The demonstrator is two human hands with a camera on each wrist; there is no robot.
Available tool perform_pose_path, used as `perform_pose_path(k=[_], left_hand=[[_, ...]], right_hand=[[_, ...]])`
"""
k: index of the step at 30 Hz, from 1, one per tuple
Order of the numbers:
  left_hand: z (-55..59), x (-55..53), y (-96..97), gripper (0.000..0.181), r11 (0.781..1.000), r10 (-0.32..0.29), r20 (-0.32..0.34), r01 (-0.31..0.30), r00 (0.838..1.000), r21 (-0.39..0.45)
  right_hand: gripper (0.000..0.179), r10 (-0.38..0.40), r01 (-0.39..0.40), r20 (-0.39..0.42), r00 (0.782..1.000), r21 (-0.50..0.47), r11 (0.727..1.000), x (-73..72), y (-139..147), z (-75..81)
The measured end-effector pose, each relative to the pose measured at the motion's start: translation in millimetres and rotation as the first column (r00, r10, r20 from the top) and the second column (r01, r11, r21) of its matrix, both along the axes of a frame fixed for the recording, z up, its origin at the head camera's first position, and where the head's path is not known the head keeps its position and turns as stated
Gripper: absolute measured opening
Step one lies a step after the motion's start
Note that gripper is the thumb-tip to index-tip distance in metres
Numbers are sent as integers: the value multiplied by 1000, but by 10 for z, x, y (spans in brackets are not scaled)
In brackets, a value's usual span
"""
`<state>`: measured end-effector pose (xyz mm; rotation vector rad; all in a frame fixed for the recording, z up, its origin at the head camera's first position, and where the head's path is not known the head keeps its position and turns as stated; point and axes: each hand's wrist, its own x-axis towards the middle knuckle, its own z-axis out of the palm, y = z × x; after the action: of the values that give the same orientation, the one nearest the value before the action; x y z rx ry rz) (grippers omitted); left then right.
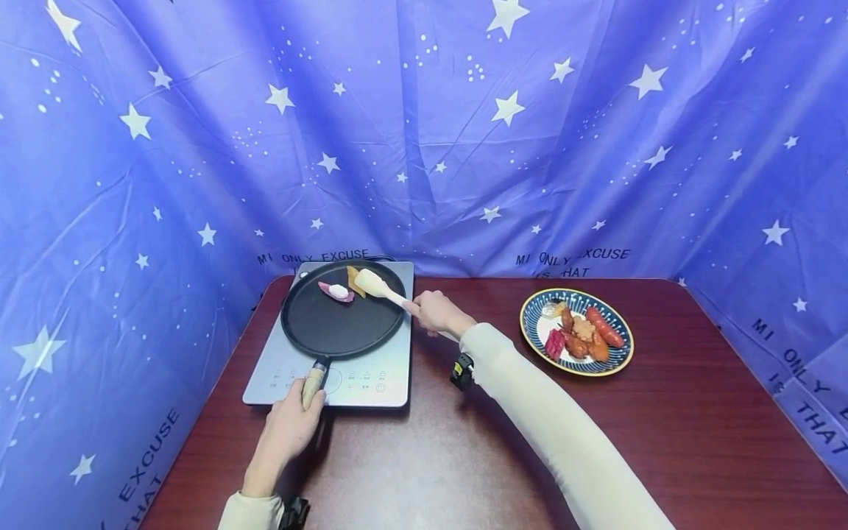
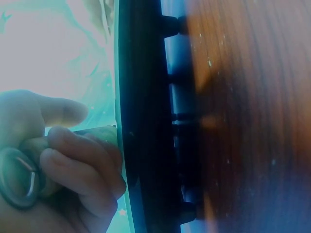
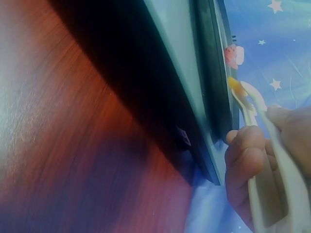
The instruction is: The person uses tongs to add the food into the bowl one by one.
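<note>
In the head view my left hand (image 1: 291, 423) grips the pale handle (image 1: 311, 384) of a round black flat pan (image 1: 331, 327). The left wrist view has my left fingers (image 2: 77, 170) curled round that handle. My right hand (image 1: 440, 313) holds cream-coloured tongs (image 1: 383, 285) over the pan's right side. Their two arms show in the right wrist view, with a yellow food piece (image 3: 235, 86) at the tips. In the head view this flat yellow-brown piece (image 1: 354, 280) is at the pan's far side, and a purple-pink piece with a white top (image 1: 336, 293) lies to its left.
The pan sits on a silver induction cooker (image 1: 265, 368) with touch controls, on a dark red wooden table (image 1: 464, 456). A blue-patterned plate (image 1: 626, 361) of several foods, including a sausage (image 1: 604, 327), stands to the right. Starry blue curtains (image 1: 411, 147) hang behind and at both sides.
</note>
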<state>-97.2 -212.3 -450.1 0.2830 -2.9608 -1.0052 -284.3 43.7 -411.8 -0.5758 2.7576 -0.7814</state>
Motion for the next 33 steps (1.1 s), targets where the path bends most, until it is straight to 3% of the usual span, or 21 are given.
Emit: perform_pose_path(k=[18, 29, 33], left_hand=[[-27, -7, -11, 51, 1000, 0, 0, 0, 1000, -9], [-35, -13, 2, 51, 1000, -8, -12, 8, 1000, -13], [-30, -10, -5, 54, 1000, -13, -14, 13, 1000, -17]], right_hand=[[47, 11, -11, 6, 1000, -5, 1000, -7, -149, 4], [53, 8, -9, 31, 999, 19, 1000, 32, -53, 44], [51, -13, 13, -15, 1000, 34, 999, 55, -5, 71]])
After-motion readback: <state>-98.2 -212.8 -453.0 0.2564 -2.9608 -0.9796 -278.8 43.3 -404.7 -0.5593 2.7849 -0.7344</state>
